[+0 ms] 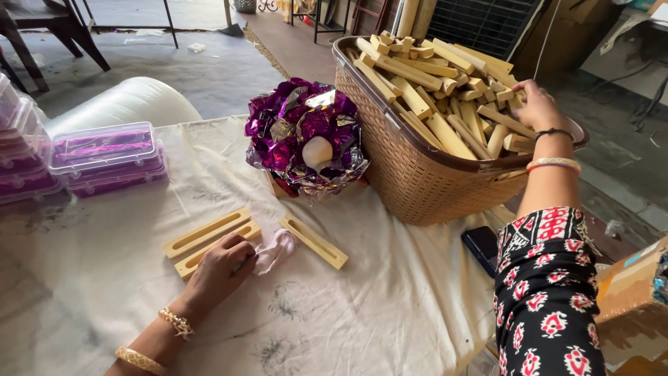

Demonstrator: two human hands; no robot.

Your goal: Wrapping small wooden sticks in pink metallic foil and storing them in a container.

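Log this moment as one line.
left hand on pink cloth beside slotted wooden blocks | right hand in basket of wooden pieces

One head-worn cam only: table is viewed from above at close range, angled down and fwd; no 2nd view.

Cloth-covered table with slotted wooden blocks, woven basket, purple foil heap, clear boxes.

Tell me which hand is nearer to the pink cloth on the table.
Left. The left hand rests on the table touching the pink cloth, beside the grooved wooden pieces. The right hand is far off, reaching into the woven basket of wooden sticks.
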